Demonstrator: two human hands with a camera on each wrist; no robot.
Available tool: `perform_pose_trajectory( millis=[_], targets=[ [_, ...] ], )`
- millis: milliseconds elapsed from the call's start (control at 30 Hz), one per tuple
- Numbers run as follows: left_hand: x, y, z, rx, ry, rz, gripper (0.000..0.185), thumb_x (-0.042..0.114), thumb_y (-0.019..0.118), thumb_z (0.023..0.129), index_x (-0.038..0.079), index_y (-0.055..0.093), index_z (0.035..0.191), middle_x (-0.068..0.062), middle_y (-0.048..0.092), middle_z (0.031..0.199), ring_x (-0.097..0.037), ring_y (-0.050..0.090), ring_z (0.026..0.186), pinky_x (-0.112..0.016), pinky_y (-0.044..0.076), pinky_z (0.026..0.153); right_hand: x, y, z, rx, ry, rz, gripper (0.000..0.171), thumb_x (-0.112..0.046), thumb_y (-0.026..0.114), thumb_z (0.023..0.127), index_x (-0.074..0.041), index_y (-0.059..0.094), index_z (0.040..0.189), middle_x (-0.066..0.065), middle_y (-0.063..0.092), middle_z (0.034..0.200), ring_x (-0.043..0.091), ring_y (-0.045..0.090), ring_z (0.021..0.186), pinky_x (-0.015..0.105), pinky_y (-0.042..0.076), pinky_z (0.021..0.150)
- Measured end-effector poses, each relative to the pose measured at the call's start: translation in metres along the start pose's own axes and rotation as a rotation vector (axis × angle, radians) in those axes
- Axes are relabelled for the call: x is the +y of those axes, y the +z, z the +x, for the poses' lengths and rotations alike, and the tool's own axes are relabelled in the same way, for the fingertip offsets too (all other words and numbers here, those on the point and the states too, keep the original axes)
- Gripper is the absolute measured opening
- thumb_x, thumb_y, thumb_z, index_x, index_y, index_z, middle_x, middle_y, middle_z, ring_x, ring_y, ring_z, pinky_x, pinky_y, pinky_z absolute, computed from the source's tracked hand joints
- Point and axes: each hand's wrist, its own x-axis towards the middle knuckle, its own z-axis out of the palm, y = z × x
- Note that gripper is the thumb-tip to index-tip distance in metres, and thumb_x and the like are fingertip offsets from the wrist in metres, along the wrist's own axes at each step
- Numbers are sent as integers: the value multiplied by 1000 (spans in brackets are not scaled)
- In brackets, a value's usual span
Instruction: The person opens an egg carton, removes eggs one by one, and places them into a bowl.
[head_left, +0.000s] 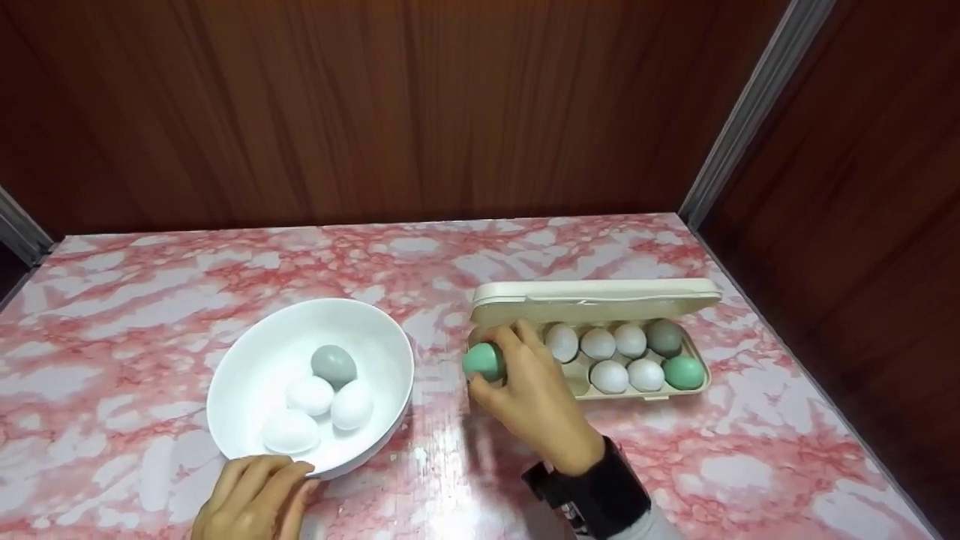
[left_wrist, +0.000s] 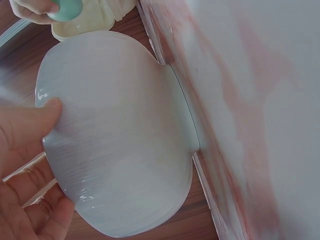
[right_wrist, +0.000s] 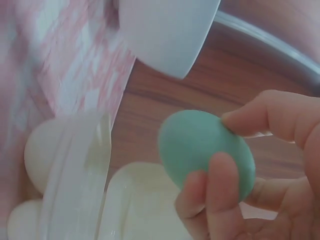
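My right hand [head_left: 536, 386] pinches a green egg [head_left: 484, 361] between thumb and fingers, at the left end of an egg carton [head_left: 592, 291]. The right wrist view shows the egg [right_wrist: 200, 147] held by thumb and fingertips. My left hand [head_left: 251, 495] grips the near rim of a white bowl [head_left: 251, 367], its thumb [left_wrist: 40, 117] on the outer wall in the left wrist view. Inside the bowl lie a grey-green egg [head_left: 334, 364] and three white eggs [head_left: 311, 395].
Seated in the carton are several white eggs [head_left: 609, 376], a dark grey-green egg [head_left: 665, 337] and another green egg [head_left: 684, 372]. Its lid stands raised along the back. Wood panels [head_left: 420, 112] rise behind and to the right of the marbled pink table [head_left: 450, 262].
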Motion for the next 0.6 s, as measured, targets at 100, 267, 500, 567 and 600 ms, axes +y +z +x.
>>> perform_pose_trajectory(
  millis=[100, 267, 500, 567, 600],
  targets=[
    [0, 0, -1, 3, 2, -4, 65, 51, 36, 104, 7, 75, 76, -3, 67, 79, -17, 57, 78, -19, 50, 63, -7, 2, -2, 13, -7, 51, 32, -13, 74, 78, -8, 67, 108, 4, 57, 98, 14, 55, 84, 29, 53, 74],
    [0, 1, -2, 41, 8, -11, 64, 51, 38, 104, 7, 75, 75, -3, 67, 78, -18, 57, 77, -20, 49, 63, -21, 2, -6, 15, -22, 143, 32, -11, 73, 77, -6, 67, 108, 4, 56, 97, 12, 55, 73, 20, 53, 64],
    [-3, 2, -2, 60, 21, -23, 63, 50, 38, 105, 7, 74, 75, -3, 66, 78, -19, 56, 77, -24, 50, 62, -41, 6, -8, -30, -60, 210, 30, -11, 73, 78, -7, 67, 107, 3, 57, 99, 10, 54, 70, 22, 53, 62],
    [-3, 3, -2, 62, 26, -31, 62, 49, 38, 105, 7, 74, 75, -3, 66, 78, -20, 56, 77, -24, 50, 62, -45, 7, -7, -46, -66, 218, 29, -10, 73, 78, -7, 67, 106, 3, 57, 99, 8, 53, 70, 20, 52, 62],
    [-3, 4, -3, 62, 27, -36, 62, 49, 38, 105, 7, 74, 75, -3, 66, 78, -20, 56, 77, -24, 50, 61, -48, 8, -7, -55, -66, 221, 29, -10, 73, 78, -7, 67, 106, 4, 57, 99, 8, 53, 71, 20, 52, 63]
  ],
)
